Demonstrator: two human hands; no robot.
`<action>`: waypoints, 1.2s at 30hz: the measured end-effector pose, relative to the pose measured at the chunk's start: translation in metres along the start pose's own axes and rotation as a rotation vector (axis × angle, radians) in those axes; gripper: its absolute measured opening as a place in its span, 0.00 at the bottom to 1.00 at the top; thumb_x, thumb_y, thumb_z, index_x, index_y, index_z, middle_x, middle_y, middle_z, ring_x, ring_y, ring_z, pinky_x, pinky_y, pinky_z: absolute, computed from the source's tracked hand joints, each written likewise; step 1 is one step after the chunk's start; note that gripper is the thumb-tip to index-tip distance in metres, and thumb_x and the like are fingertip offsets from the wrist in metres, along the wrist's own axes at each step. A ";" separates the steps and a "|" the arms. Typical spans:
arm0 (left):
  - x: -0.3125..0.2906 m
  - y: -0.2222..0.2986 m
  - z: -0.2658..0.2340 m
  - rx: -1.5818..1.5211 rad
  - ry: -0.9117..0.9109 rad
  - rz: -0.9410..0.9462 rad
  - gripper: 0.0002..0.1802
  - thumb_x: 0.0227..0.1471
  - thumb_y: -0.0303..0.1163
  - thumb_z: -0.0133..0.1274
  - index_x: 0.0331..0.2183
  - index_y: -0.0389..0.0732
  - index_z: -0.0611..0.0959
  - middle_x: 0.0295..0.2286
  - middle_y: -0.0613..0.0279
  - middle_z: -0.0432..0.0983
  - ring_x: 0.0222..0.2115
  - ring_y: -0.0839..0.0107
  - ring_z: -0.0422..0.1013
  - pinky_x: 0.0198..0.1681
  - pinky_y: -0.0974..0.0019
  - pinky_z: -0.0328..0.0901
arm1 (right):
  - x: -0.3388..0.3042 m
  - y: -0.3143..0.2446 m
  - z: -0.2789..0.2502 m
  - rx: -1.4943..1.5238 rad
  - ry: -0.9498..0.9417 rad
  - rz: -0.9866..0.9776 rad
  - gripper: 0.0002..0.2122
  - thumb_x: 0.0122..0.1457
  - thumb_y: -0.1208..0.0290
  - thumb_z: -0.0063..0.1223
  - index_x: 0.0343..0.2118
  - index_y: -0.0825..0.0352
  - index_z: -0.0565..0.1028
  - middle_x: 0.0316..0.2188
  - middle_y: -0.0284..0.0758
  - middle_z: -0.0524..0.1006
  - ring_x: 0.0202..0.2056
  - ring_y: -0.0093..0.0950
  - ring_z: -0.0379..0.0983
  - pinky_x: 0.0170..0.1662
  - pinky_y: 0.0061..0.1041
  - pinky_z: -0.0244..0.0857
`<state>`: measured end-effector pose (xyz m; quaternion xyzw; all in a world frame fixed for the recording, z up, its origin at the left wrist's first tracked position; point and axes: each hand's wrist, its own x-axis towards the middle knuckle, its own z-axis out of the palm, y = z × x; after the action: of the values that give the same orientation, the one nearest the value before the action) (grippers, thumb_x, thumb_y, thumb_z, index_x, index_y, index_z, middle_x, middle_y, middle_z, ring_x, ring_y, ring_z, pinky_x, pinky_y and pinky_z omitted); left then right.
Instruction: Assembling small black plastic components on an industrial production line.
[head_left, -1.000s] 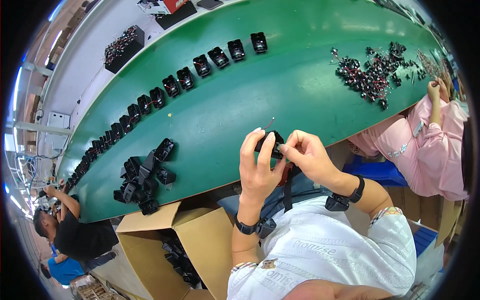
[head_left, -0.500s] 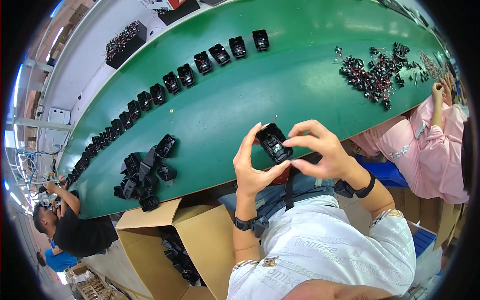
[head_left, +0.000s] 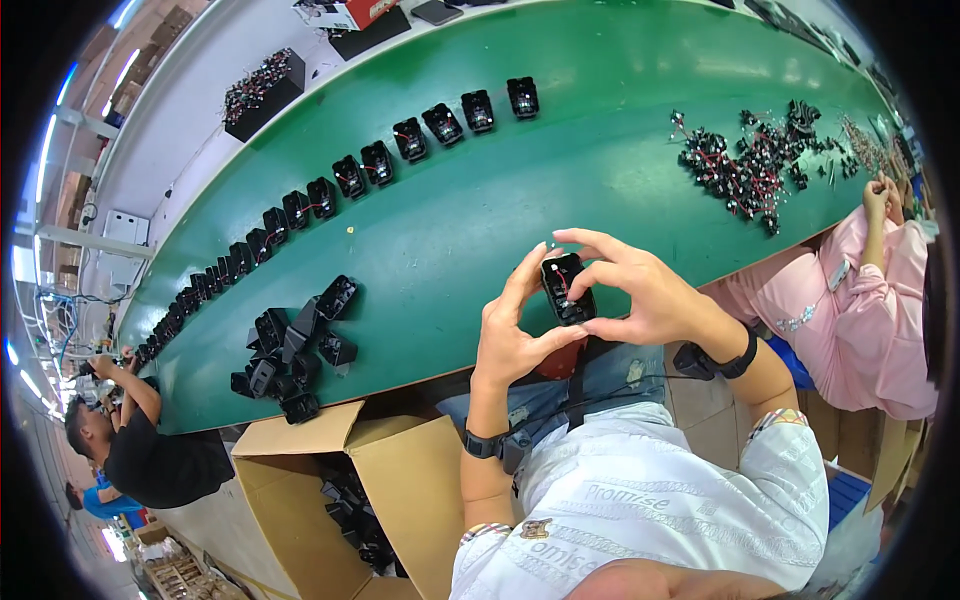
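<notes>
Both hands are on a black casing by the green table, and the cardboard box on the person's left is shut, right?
The cardboard box is open, not shut: the head view shows black parts inside. The left hand and right hand are indeed on the black casing by the green table.

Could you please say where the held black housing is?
In the head view, the black housing is right of centre, between left hand and right hand.

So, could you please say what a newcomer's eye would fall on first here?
Probably the green table, where a row of black cases curves away to the left. Next, the open black case in the left hand, with the right hand touching it, near the picture's centre. A heap of small wired parts lies at the right.
</notes>
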<state>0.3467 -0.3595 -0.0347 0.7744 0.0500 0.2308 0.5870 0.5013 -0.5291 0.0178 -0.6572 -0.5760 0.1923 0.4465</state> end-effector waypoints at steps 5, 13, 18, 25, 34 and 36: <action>0.017 0.010 -0.005 0.131 0.007 -0.016 0.58 0.44 0.35 0.73 0.69 0.37 0.57 0.60 0.45 0.68 0.63 0.55 0.64 0.66 0.53 0.58 | 0.031 0.020 -0.020 -0.139 -0.074 -0.147 0.16 0.45 0.76 0.69 0.37 0.63 0.75 0.61 0.43 0.70 0.59 0.47 0.71 0.58 0.41 0.69; -0.002 0.007 -0.093 0.966 0.576 0.005 0.26 0.48 0.27 0.64 0.51 0.36 0.78 0.53 0.48 0.72 0.57 0.48 0.66 0.63 0.50 0.59 | 0.131 0.199 -0.091 -0.406 0.355 0.013 0.13 0.47 0.76 0.70 0.31 0.64 0.72 0.61 0.38 0.71 0.57 0.44 0.71 0.58 0.38 0.67; -0.014 -0.015 -0.152 1.341 0.563 -0.147 0.30 0.48 0.33 0.65 0.53 0.37 0.77 0.55 0.50 0.71 0.61 0.43 0.62 0.65 0.42 0.55 | 0.162 0.237 -0.101 -0.345 0.247 0.039 0.12 0.48 0.75 0.70 0.28 0.64 0.73 0.63 0.40 0.71 0.57 0.45 0.72 0.58 0.38 0.68; -0.015 -0.050 -0.135 1.289 0.374 -0.177 0.21 0.49 0.34 0.65 0.45 0.39 0.80 0.49 0.53 0.76 0.59 0.43 0.64 0.62 0.42 0.58 | 0.134 0.214 -0.106 -0.495 0.400 -0.046 0.12 0.50 0.71 0.69 0.32 0.63 0.73 0.60 0.42 0.73 0.58 0.45 0.71 0.60 0.39 0.66; -0.001 -0.041 -0.075 0.952 0.345 0.069 0.12 0.47 0.28 0.65 0.37 0.39 0.83 0.39 0.52 0.79 0.48 0.51 0.74 0.58 0.50 0.63 | 0.043 0.082 0.019 -0.338 -0.103 -0.165 0.19 0.51 0.67 0.69 0.45 0.62 0.76 0.47 0.34 0.76 0.46 0.38 0.73 0.50 0.35 0.71; 0.008 -0.025 -0.067 0.990 0.454 0.159 0.20 0.46 0.29 0.66 0.43 0.39 0.82 0.45 0.51 0.76 0.50 0.49 0.71 0.57 0.50 0.63 | 0.042 0.091 0.032 -0.356 -0.078 -0.169 0.14 0.54 0.68 0.67 0.42 0.63 0.76 0.47 0.33 0.75 0.45 0.38 0.72 0.48 0.36 0.70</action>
<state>0.3309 -0.2897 -0.0421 0.8901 0.2196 0.3846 0.1079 0.5413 -0.4722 -0.0620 -0.6671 -0.6709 0.0745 0.3153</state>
